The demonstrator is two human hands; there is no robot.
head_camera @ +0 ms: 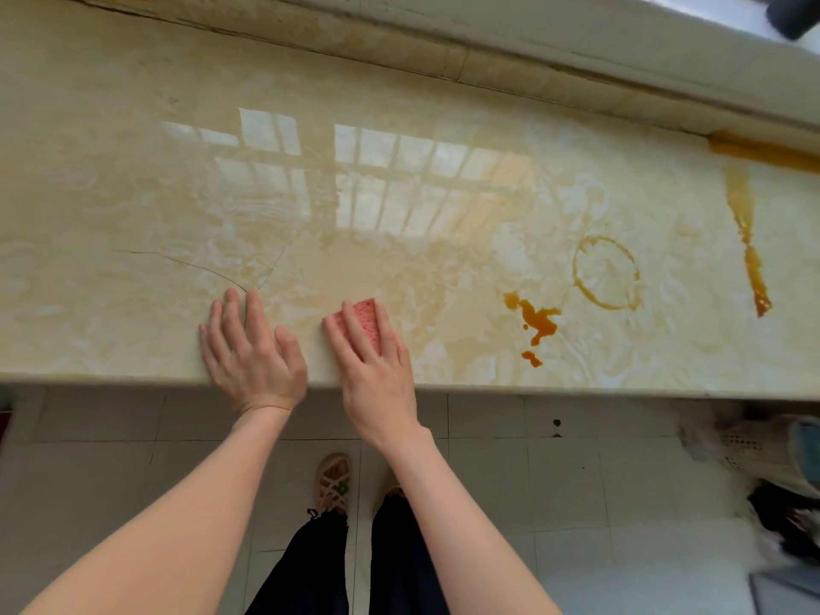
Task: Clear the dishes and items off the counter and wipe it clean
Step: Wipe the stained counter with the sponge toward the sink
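Observation:
The cream marble counter [133, 193] runs across the view and looks wet and glossy in the middle. My right hand [377, 366] presses a pink sponge [367, 319] flat on the counter near its front edge, fingers laid over it. My left hand [250, 348] lies flat beside it, fingers spread, holding nothing. To the right of the sponge are orange-brown spill blotches [534, 321], a ring-shaped stain [607, 272] and a long streak [750, 241] running from the back ledge.
A thin crack [199, 268] crosses the counter above my left hand. A raised ledge [488, 51] runs along the back. Below the counter edge lies tiled floor [532, 481], with a white basket and clutter [754, 454] at the right.

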